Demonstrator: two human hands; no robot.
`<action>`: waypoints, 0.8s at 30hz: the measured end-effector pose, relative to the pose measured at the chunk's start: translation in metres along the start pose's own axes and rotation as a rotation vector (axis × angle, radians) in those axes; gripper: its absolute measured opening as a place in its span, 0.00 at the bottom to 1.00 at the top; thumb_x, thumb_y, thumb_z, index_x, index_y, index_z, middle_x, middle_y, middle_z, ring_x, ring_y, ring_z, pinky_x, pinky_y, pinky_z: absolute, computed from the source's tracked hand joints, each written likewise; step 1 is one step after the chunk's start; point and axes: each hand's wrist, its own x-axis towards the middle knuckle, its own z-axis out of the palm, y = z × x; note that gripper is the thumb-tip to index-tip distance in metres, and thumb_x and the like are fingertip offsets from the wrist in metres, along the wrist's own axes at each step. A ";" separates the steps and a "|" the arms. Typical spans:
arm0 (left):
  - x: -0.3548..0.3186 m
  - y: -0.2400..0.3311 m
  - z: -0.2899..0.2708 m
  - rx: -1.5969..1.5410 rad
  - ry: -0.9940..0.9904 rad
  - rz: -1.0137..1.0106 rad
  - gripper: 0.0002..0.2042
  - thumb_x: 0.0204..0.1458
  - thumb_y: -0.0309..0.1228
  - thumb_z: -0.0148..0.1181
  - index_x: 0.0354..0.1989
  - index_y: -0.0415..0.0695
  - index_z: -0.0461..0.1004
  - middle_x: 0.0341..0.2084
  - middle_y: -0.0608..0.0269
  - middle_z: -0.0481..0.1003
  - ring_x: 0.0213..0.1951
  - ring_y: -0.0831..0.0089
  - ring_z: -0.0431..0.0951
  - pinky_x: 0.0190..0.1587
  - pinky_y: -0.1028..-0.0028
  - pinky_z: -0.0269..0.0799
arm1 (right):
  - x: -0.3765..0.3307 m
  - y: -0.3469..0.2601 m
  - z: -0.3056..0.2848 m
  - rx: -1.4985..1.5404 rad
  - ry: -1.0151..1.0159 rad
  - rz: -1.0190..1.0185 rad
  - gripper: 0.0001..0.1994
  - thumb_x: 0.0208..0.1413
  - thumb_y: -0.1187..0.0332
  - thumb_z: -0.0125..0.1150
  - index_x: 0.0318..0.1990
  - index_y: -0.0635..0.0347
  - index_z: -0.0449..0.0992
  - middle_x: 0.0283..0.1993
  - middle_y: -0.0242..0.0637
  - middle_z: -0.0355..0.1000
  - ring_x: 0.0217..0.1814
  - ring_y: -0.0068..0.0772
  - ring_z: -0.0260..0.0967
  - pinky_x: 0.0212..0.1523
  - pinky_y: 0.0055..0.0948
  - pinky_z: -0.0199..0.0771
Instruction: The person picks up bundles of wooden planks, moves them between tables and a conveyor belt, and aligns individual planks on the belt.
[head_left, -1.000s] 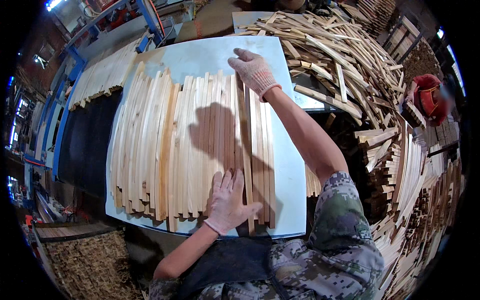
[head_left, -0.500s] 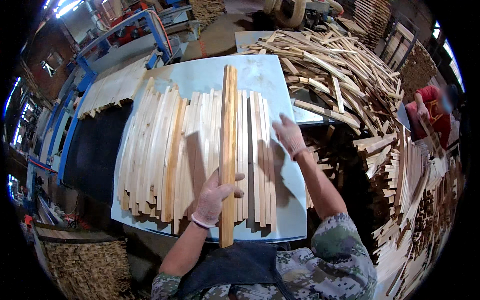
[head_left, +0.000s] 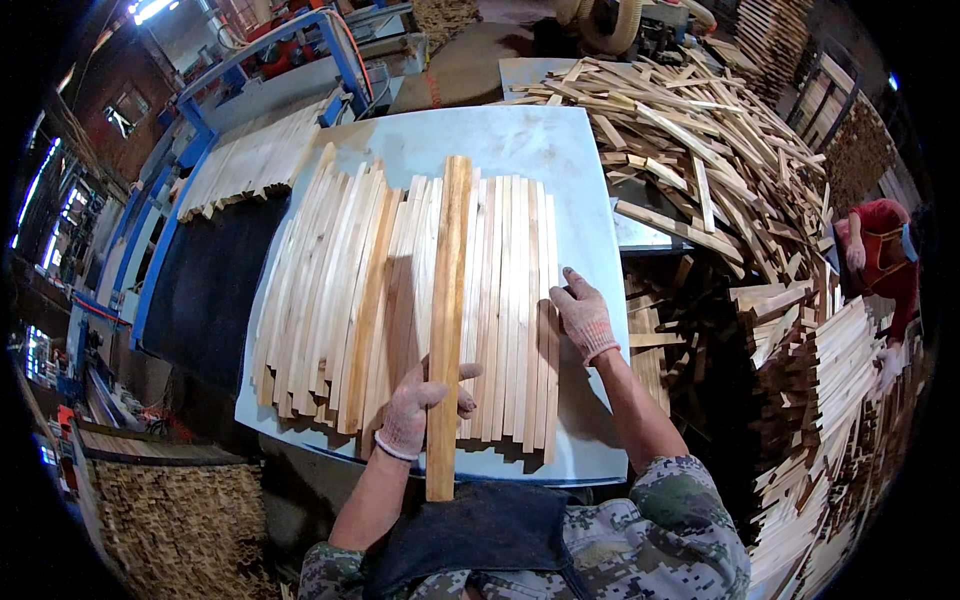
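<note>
My left hand [head_left: 418,406], in a pale work glove, grips a long wooden slat [head_left: 447,300] near its lower end. The slat lies lengthwise over a row of pale wooden slats [head_left: 340,290] spread side by side on a light blue table [head_left: 520,140]. My right hand [head_left: 583,315], also gloved, rests flat with fingers apart against the right edge of that row, holding nothing.
A big loose heap of slats [head_left: 700,150] lies beyond the table's right side. Stacked slats [head_left: 840,360] fill the right. A person in red [head_left: 880,260] works there. Another slat batch [head_left: 250,160] lies on a blue-framed conveyor at the left.
My right hand has come back from the far end of the row to its right edge. My left hand has taken hold of one slat, which now lies over the others.
</note>
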 end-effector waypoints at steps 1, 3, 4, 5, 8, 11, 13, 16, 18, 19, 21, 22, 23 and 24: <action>0.000 0.000 0.000 -0.022 0.003 0.003 0.36 0.56 0.42 0.59 0.68 0.26 0.64 0.49 0.40 0.81 0.38 0.62 0.86 0.43 0.64 0.86 | 0.002 0.003 0.002 -0.025 0.061 -0.056 0.35 0.63 0.59 0.63 0.74 0.71 0.67 0.44 0.42 0.77 0.42 0.31 0.71 0.46 0.29 0.74; -0.001 0.009 0.002 0.081 0.004 -0.033 0.36 0.57 0.41 0.59 0.71 0.30 0.64 0.50 0.42 0.81 0.38 0.62 0.86 0.42 0.65 0.86 | 0.003 -0.002 0.004 0.054 0.117 -0.120 0.34 0.65 0.62 0.64 0.74 0.71 0.66 0.38 0.35 0.76 0.35 0.21 0.69 0.37 0.23 0.74; -0.003 0.014 0.003 0.130 0.006 -0.053 0.36 0.58 0.41 0.60 0.72 0.31 0.64 0.50 0.43 0.81 0.38 0.62 0.86 0.42 0.65 0.86 | -0.001 -0.021 0.001 0.156 0.111 -0.127 0.34 0.66 0.62 0.65 0.74 0.71 0.66 0.39 0.36 0.77 0.35 0.21 0.70 0.37 0.23 0.74; -0.004 0.016 0.006 0.256 0.033 -0.030 0.36 0.57 0.39 0.61 0.73 0.33 0.63 0.51 0.42 0.80 0.38 0.61 0.86 0.42 0.65 0.86 | -0.005 -0.040 -0.003 0.255 0.111 -0.132 0.34 0.66 0.61 0.65 0.75 0.71 0.65 0.40 0.36 0.77 0.35 0.21 0.71 0.37 0.23 0.74; -0.010 0.024 0.011 0.720 0.121 0.100 0.36 0.56 0.34 0.63 0.75 0.37 0.63 0.52 0.42 0.79 0.41 0.60 0.85 0.46 0.63 0.84 | -0.016 -0.093 -0.011 0.655 -0.181 -0.001 0.34 0.70 0.56 0.62 0.74 0.71 0.66 0.45 0.39 0.78 0.41 0.26 0.77 0.40 0.27 0.80; -0.026 0.029 0.017 1.210 0.183 0.206 0.40 0.53 0.28 0.67 0.78 0.41 0.62 0.52 0.42 0.77 0.48 0.53 0.83 0.55 0.57 0.80 | -0.014 -0.108 -0.009 0.867 -0.309 -0.051 0.32 0.73 0.44 0.57 0.64 0.69 0.75 0.44 0.40 0.78 0.39 0.25 0.76 0.38 0.26 0.79; -0.040 0.022 0.014 1.362 0.220 0.275 0.41 0.52 0.29 0.68 0.78 0.42 0.62 0.50 0.41 0.78 0.49 0.50 0.82 0.54 0.56 0.80 | -0.015 -0.102 -0.006 0.888 -0.385 -0.067 0.33 0.72 0.39 0.54 0.57 0.68 0.78 0.46 0.43 0.80 0.43 0.30 0.78 0.44 0.34 0.80; -0.059 0.014 0.009 1.426 0.270 0.276 0.42 0.48 0.29 0.71 0.76 0.43 0.64 0.48 0.42 0.79 0.50 0.46 0.82 0.55 0.55 0.79 | -0.027 -0.089 -0.003 0.904 -0.461 -0.086 0.36 0.73 0.40 0.54 0.65 0.70 0.71 0.52 0.49 0.80 0.48 0.35 0.80 0.45 0.34 0.81; -0.073 0.009 0.004 1.430 0.309 0.234 0.41 0.48 0.29 0.71 0.75 0.44 0.65 0.48 0.43 0.80 0.51 0.46 0.82 0.56 0.54 0.79 | -0.040 -0.090 0.001 0.919 -0.531 -0.107 0.37 0.73 0.41 0.54 0.70 0.72 0.66 0.55 0.52 0.80 0.50 0.37 0.80 0.45 0.34 0.82; -0.078 0.005 0.001 1.420 0.310 0.253 0.41 0.47 0.29 0.72 0.74 0.43 0.66 0.46 0.44 0.79 0.48 0.47 0.82 0.53 0.54 0.78 | -0.047 -0.091 0.001 0.933 -0.545 -0.104 0.38 0.73 0.42 0.55 0.70 0.73 0.65 0.55 0.52 0.80 0.50 0.38 0.80 0.46 0.35 0.82; -0.085 -0.002 -0.004 1.400 0.308 0.293 0.40 0.45 0.30 0.75 0.71 0.42 0.68 0.41 0.46 0.79 0.43 0.48 0.81 0.48 0.53 0.77 | -0.054 -0.089 0.003 0.935 -0.573 -0.080 0.39 0.72 0.43 0.56 0.72 0.74 0.63 0.56 0.53 0.79 0.51 0.40 0.80 0.47 0.37 0.82; -0.089 -0.006 -0.006 1.396 0.314 0.312 0.40 0.45 0.30 0.74 0.71 0.42 0.68 0.41 0.47 0.78 0.43 0.48 0.81 0.48 0.53 0.77 | -0.056 -0.087 0.004 0.924 -0.587 -0.057 0.39 0.72 0.43 0.57 0.72 0.74 0.62 0.56 0.53 0.79 0.52 0.41 0.80 0.48 0.38 0.83; -0.092 -0.009 -0.008 1.392 0.320 0.331 0.39 0.45 0.29 0.74 0.71 0.43 0.69 0.40 0.47 0.78 0.42 0.49 0.80 0.47 0.53 0.77 | -0.058 -0.085 0.005 0.913 -0.600 -0.035 0.40 0.72 0.44 0.57 0.73 0.74 0.61 0.57 0.53 0.79 0.52 0.42 0.80 0.48 0.39 0.83; -0.094 -0.011 -0.009 1.387 0.328 0.352 0.39 0.45 0.29 0.74 0.71 0.43 0.69 0.39 0.47 0.78 0.42 0.49 0.80 0.47 0.53 0.77 | -0.060 -0.084 0.007 0.921 -0.606 -0.020 0.39 0.71 0.44 0.58 0.72 0.74 0.63 0.56 0.52 0.79 0.52 0.42 0.80 0.48 0.39 0.83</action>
